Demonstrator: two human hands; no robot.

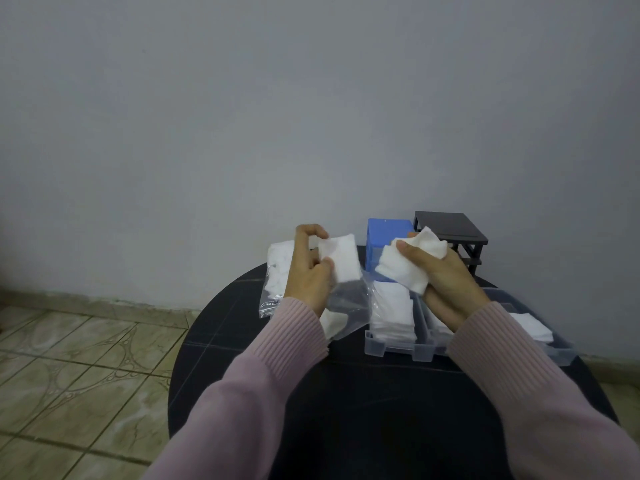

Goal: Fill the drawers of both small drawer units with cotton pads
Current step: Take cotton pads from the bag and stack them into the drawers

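Observation:
My left hand [308, 275] pinches a white square cotton pad [339, 258] above a clear plastic bag [346, 303]. My right hand [440, 271] grips a bunch of white cotton pads [408, 265] over the clear drawers [398, 351] that lie on the round black table [346, 393]. One drawer holds a stack of pads [393, 313]; another pad [533, 327] lies in a drawer under my right sleeve. Behind them stand a blue drawer unit frame [388, 237] and a dark drawer unit frame [450, 226], both with no drawers visible inside.
A second clear bag of cotton pads [277, 271] lies at the table's far left edge. The grey wall rises right behind the table. Tiled floor [79, 358] lies to the left, below the table's rim.

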